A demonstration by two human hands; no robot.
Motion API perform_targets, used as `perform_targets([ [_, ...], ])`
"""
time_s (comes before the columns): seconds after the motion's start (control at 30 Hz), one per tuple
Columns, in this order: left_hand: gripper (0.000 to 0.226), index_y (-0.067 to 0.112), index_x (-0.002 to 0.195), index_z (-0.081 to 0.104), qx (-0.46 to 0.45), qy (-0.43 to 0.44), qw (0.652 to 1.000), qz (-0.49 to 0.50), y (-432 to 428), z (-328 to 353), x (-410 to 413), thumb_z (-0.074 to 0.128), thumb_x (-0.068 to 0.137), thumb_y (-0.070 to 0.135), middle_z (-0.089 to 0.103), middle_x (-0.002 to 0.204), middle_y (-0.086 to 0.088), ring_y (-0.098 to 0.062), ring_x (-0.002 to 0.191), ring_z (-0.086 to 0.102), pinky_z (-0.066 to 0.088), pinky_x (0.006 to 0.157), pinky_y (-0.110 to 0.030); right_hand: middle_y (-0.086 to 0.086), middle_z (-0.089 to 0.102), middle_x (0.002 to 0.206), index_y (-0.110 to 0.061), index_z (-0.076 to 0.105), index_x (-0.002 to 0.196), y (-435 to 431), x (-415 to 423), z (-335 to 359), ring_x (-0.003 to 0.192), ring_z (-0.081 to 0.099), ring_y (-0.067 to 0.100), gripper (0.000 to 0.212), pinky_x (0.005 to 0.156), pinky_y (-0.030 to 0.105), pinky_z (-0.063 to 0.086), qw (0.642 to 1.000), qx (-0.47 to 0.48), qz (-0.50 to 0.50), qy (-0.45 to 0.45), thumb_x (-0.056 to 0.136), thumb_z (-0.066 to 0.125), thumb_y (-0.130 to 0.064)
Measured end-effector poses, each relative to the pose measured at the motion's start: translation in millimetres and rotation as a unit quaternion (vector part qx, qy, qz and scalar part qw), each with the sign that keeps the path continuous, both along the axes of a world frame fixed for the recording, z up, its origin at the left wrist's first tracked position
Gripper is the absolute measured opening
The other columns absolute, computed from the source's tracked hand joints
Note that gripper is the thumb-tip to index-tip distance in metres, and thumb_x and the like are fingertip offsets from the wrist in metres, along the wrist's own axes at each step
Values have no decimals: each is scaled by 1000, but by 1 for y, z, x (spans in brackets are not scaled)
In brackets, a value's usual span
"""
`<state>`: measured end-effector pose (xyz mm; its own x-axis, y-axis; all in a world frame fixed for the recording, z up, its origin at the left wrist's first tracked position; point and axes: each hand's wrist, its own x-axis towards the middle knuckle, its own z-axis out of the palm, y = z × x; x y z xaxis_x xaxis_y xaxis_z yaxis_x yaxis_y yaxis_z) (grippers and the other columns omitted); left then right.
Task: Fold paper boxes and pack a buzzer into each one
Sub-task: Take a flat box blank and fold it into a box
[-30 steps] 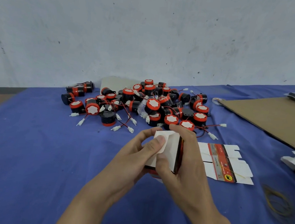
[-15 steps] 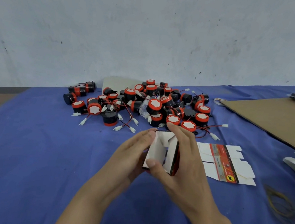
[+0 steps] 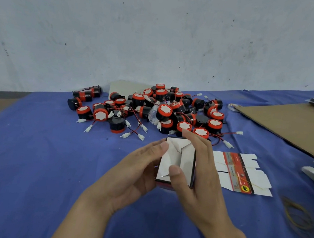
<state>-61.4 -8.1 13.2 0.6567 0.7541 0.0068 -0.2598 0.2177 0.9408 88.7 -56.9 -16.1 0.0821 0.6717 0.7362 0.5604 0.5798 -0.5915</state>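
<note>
Since a second ago the paper box (image 3: 176,161) has turned its white flapped end up, gripped by both the left hand (image 3: 139,167) and the right hand (image 3: 197,174) above the blue cloth (image 3: 29,163). To finish this end well, press the flaps flat and tuck them — thumb on the seam. Beyond lie a flat box blank (image 3: 242,172) and the buzzer pile (image 3: 153,108).

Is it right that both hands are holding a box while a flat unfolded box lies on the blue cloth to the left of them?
Not quite. In the head view the flat box lies to the right of the hands, not the left. Both the left hand and right hand do hold the box.
</note>
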Motion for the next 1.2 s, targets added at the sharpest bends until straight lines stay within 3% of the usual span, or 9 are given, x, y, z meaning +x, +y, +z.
perform_targets([
  [0.1,32,21,117,71,11,-9,1000,-6,1,0,0,70,86,26,71,120,-12,-26,102,72,59,74,-31,-7,40,140,-29,36,146,-1,0,-1,130,46,13,66,94,7,38,1000,8,3,17,94,42,-68],
  [0.2,44,23,124,66,10,-8,1000,28,3,-3,0,75,81,22,73,117,-9,-24,99,73,59,73,-29,-22,28,146,-32,28,150,1,-2,-4,135,37,0,79,94,3,37,1000,-11,8,-5,87,51,-74],
  [0.33,55,23,126,61,1,-8,997,75,8,-9,-1,75,73,21,75,111,-8,-25,96,74,60,67,-31,-38,12,149,-58,7,147,5,-3,-6,137,23,-16,97,90,0,36,994,-93,3,-53,68,57,-87],
  [0.47,55,23,129,58,1,5,997,78,10,-12,-5,73,76,22,75,113,-6,-24,99,73,59,68,-29,-50,2,147,-72,-8,137,7,-1,-6,136,2,-27,105,93,-7,21,988,-121,-6,-93,60,62,-83],
  [0.67,56,25,137,53,16,29,996,82,15,-15,-13,71,84,21,71,122,-8,-25,110,69,56,93,-44,-50,2,149,-75,-1,136,10,2,-9,141,5,-22,115,98,-8,14,987,-137,24,-78,58,82,-65],
  [0.9,63,33,134,59,23,38,997,61,19,-17,-25,77,74,32,62,131,-20,-44,120,57,32,107,-68,-38,14,157,-56,17,145,10,1,-10,145,18,-10,106,106,12,28,987,-122,52,-87,60,79,-69],
  [1.07,58,37,132,60,42,30,997,54,16,-13,-21,75,76,32,69,124,-10,-34,117,63,47,101,-54,-38,12,157,-66,10,142,11,3,-11,144,16,-13,108,103,12,28,988,-122,47,-85,61,81,-68],
  [1.13,57,49,131,55,139,95,981,99,15,-8,-18,74,80,33,73,113,-2,-22,104,70,58,86,-37,-42,8,154,-67,11,140,13,8,-14,140,14,-20,108,102,12,30,983,-165,43,-69,57,80,-71],
  [1.2,69,61,136,37,313,216,912,150,15,-4,-17,72,85,30,71,110,7,-13,95,69,57,77,-27,-46,19,147,-64,17,139,15,13,-17,134,23,-22,105,101,13,37,972,-224,72,-30,52,74,-82],
])
